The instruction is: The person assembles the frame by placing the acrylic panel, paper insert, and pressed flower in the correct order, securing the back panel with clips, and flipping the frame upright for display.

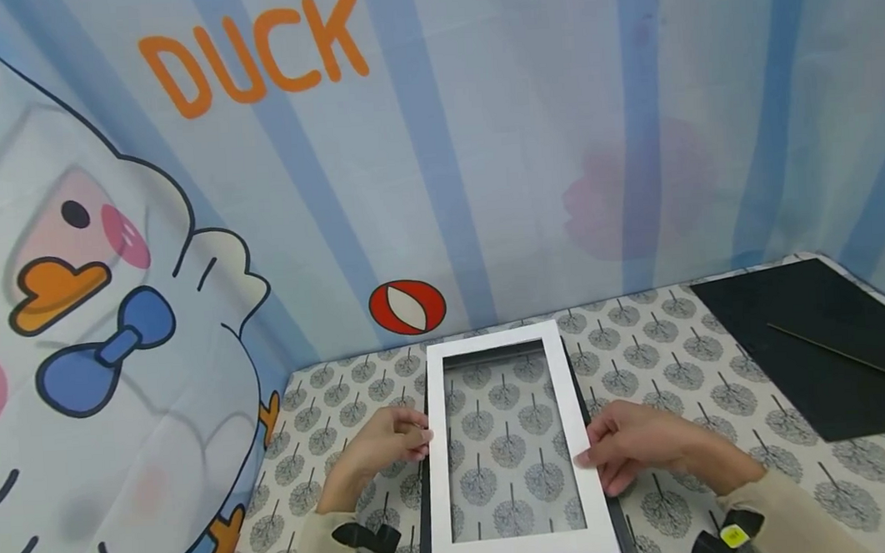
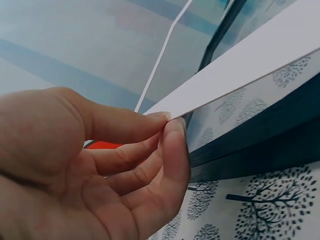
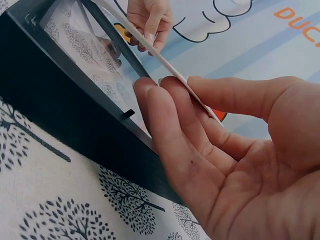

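Note:
A white rectangular picture mat (image 1: 520, 548) with a large cut-out window is held over a black picture frame (image 3: 65, 110) lying on the table. My left hand (image 1: 387, 446) pinches the mat's left edge between thumb and fingertips, as the left wrist view shows. On the opposite side, my right hand (image 1: 639, 441) grips the right edge, thumb on top and fingers beneath. A gap shows between mat and frame in both wrist views. Inside the frame a clear pane (image 3: 80, 50) carries reflections, and a small dark tab (image 3: 129, 114) sticks out from the frame's inner edge.
A black board (image 1: 794, 383) lies at the right of the table, with a thin stick or seam line (image 1: 844, 349) across it. The tablecloth (image 1: 682, 539) has a tree print. A blue striped backdrop (image 1: 518, 139) with a cartoon duck rises behind and at left.

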Tool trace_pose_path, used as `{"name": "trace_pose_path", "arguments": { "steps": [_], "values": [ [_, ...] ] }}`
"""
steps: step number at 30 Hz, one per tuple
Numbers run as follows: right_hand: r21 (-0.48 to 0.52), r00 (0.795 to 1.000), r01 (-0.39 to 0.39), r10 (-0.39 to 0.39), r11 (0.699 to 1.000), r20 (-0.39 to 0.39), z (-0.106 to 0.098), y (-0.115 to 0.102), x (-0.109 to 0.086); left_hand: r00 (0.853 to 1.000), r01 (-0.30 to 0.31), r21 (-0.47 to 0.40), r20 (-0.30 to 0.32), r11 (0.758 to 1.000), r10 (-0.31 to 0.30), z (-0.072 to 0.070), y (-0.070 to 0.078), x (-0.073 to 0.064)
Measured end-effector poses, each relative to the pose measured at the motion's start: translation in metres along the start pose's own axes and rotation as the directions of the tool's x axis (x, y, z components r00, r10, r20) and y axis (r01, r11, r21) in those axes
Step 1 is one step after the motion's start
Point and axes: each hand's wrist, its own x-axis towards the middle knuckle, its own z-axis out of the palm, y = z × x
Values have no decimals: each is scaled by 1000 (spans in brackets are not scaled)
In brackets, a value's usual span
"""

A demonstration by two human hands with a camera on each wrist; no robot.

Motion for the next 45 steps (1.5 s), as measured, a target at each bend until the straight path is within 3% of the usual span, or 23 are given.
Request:
{"name": "trace_pose_path", "arguments": {
  "steps": [14,20,34,39,45],
  "values": [
    [-76,996,-37,30,996,-84,0,-3,0,992,9,172,-129,985,14,10,0,-3],
    [-90,995,-32,23,995,-95,2,-1,2,984,51,210,-178,976,-13,12,3,-2],
    [-119,990,-55,39,991,-137,6,0,3,976,49,340,-215,939,27,18,3,-2],
    [-155,987,-56,32,986,-158,9,0,4,980,36,399,-194,916,46,19,1,-2],
    [-177,988,-47,19,983,-155,9,-2,4,986,42,409,-165,911,29,22,2,-1]
  ]
}}
